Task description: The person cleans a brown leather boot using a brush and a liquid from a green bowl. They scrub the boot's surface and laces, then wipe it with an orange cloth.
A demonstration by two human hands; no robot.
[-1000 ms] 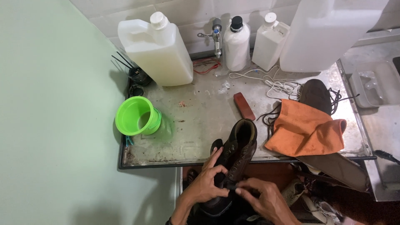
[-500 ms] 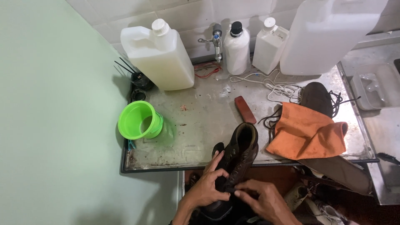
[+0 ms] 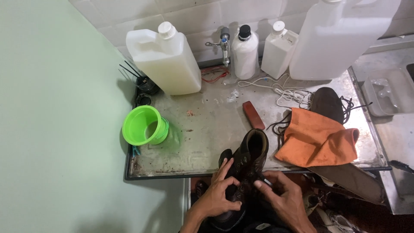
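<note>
I'm gripping the brown boot (image 3: 250, 157) with my left hand (image 3: 220, 194), right hand (image 3: 282, 196) pinching its eyelets at the worktop's (image 3: 207, 125) front edge, orange cloth (image 3: 319, 138) alongside.

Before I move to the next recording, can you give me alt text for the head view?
Two bare hands, left hand and right hand, grip a dark brown boot at the front edge of a stained metal tray. On the tray lie an orange cloth, a green cup, a white jug and white cord.

boot (image 3: 250, 157): matt brown leather | tray (image 3: 202, 125): scuffed metal | cloth (image 3: 319, 138): orange, soft
</note>
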